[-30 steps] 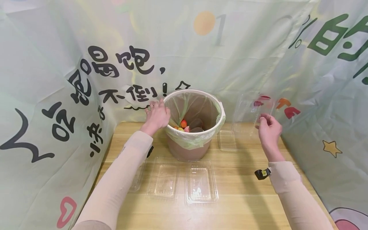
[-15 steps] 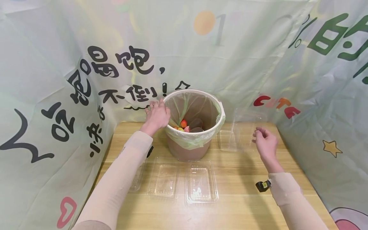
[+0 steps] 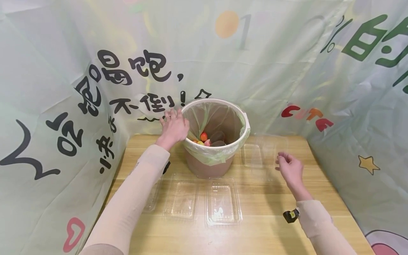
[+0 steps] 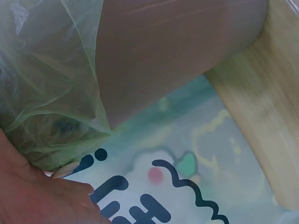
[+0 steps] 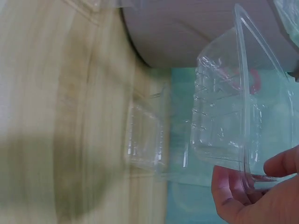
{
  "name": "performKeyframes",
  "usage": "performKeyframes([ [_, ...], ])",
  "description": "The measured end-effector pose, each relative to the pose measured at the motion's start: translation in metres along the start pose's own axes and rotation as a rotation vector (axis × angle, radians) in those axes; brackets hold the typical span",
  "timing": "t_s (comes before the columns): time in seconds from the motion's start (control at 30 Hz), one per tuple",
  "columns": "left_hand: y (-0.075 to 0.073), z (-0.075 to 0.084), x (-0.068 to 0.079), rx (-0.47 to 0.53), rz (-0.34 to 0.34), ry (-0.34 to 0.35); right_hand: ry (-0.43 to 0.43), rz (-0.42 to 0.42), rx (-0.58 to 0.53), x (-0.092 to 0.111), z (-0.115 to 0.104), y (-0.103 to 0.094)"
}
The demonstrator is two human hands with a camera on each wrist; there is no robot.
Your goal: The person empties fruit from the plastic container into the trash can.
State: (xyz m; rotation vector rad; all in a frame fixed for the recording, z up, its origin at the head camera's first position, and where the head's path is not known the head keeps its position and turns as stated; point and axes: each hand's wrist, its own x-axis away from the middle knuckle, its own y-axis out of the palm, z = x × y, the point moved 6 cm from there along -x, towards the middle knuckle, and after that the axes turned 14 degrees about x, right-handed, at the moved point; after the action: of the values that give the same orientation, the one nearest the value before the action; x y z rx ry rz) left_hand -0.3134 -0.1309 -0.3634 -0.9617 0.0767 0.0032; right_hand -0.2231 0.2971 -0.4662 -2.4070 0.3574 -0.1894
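Note:
A pinkish-brown trash can (image 3: 208, 165) stands at the back of the table, a pale green bag (image 3: 211, 156) folded over its rim. My left hand (image 3: 173, 129) rests against the rim's left side with fingers extended; its thumb (image 4: 65, 170) lies by the bag in the left wrist view. To the right of the can, my right hand (image 3: 290, 170) pinches the edge of a clear plastic container (image 5: 219, 105) between thumb and fingers, holding it above the table. In the head view this container is faint. Red, yellow and dark round items (image 3: 204, 136) lie inside the can.
Beside the can, another clear container (image 3: 251, 156) lies on the wooden table (image 3: 255, 226). In front are a clear container (image 3: 223, 202), a second clear tray (image 3: 181, 200), and one partly behind my left arm. Printed cloth walls (image 3: 271, 71) enclose the back and sides.
My right hand has come down and slightly left toward me, lowering the clear container from in front of the red and orange letters. The left hand stays at the rim.

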Motion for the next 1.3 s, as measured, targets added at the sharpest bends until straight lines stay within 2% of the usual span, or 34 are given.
performKeyframes([
  [0.23,0.0,-0.001,0.0,-0.013,0.009,-0.006,-0.048,-0.126,0.081,0.006,0.012,0.01],
  [0.53,0.0,0.0,0.0,-0.006,0.017,-0.002,-0.037,-0.202,0.132,0.009,0.028,0.021],
  [1.03,0.001,0.0,0.0,0.0,0.011,-0.006,-0.024,-0.287,0.144,0.017,0.05,0.045],
  [1.3,0.001,-0.001,-0.001,-0.001,0.006,-0.011,-0.037,-0.295,0.194,0.018,0.058,0.055],
])
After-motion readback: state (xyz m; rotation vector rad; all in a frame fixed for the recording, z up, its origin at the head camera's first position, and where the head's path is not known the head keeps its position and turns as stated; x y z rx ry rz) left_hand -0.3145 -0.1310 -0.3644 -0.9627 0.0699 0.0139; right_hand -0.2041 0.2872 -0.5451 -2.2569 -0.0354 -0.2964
